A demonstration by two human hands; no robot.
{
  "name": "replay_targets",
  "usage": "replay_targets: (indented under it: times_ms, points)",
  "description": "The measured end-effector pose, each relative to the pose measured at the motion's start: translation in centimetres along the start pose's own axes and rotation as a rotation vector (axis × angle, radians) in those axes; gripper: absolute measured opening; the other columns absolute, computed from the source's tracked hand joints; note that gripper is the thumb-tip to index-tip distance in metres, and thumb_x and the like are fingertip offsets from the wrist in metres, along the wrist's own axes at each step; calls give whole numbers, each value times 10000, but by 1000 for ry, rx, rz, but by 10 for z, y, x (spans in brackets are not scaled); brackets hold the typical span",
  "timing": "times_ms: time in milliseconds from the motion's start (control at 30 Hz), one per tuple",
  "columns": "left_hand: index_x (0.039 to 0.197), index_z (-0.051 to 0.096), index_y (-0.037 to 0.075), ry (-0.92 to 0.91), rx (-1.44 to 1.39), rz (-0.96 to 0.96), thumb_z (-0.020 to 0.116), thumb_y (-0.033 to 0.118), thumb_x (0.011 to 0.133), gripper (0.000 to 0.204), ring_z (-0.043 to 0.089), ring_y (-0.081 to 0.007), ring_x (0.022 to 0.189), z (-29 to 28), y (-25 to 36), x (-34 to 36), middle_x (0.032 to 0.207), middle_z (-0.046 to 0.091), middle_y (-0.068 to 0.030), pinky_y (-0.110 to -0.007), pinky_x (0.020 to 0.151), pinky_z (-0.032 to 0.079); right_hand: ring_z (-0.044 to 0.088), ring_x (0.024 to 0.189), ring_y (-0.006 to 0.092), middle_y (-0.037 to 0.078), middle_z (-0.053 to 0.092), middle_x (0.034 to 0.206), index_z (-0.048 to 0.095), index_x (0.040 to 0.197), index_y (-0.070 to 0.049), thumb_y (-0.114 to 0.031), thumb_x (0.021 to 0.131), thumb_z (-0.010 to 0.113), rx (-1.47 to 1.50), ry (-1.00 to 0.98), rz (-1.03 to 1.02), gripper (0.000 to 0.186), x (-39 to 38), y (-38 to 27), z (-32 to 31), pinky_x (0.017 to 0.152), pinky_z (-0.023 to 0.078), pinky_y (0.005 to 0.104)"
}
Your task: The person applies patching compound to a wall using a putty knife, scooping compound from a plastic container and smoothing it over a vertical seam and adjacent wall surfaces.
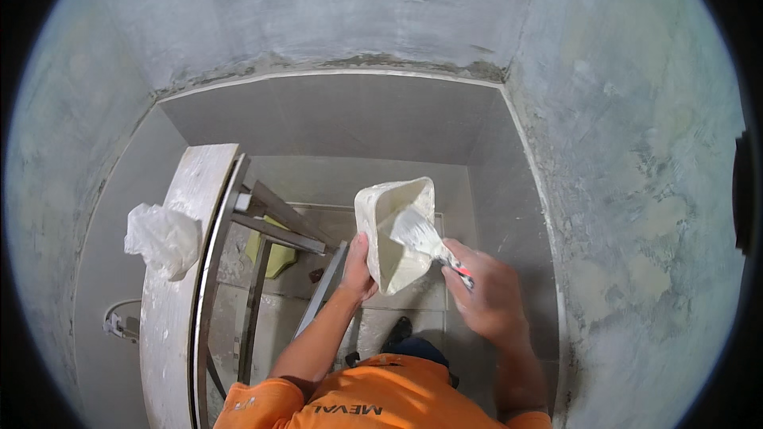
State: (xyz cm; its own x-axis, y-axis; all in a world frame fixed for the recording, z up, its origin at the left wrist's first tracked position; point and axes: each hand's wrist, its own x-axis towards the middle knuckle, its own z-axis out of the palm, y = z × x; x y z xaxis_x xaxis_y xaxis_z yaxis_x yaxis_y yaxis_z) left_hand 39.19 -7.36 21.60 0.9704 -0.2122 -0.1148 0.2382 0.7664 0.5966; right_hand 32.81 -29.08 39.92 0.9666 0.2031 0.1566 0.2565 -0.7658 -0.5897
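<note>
My left hand (pixel 359 272) grips the side of a cream-coloured plastic tub (pixel 368 230), which is tilted so that its opening faces right. White residue coats the tub inside. In my right hand (pixel 486 292) is a paintbrush (pixel 421 237), held by its dark and red handle with the fingers wrapped round it. The brush's bristles are covered in white and reach into the tub's opening. Whether the bristles touch the tub's inner wall, I cannot tell.
A trestle with a white-spattered plank top (pixel 171 302) stands on the left, a crumpled clear plastic bag (pixel 163 240) on it. Behind its metal legs lies a yellow-green object (pixel 274 258). Grey tiles (pixel 334 115) line the lower walls; patchy grey plaster (pixel 318 16) covers them above.
</note>
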Motion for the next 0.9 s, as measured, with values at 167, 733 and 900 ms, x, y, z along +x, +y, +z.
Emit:
replay_targets:
  times_ms: [167,733,900]
  points:
    - [1528,365,54,-53,-49,-18,352,606,1049,731,569,-300,1289,56,-18,59,1453,530,-152,-459,1074,488,674,864,408,193,685,926,640,1307,-131,-273,964,603,-141,-80,95,372,17,35,2,778,530,513]
    - [1544,321,70,-107,-80,-102,424,579,1043,722,561,-286,1299,62,-44,157,1457,523,-147,-452,1084,481,677,807,414,232,693,878,640,1237,-47,-172,940,652,149,153,136,323,55,107,-27,698,511,476]
    - [1527,335,70,-98,-80,-132,443,561,1044,698,574,-283,1278,61,-52,198,1438,533,-137,-453,1078,483,688,842,418,230,706,914,663,1211,-44,-199,947,642,112,58,189,307,86,114,-11,748,535,451]
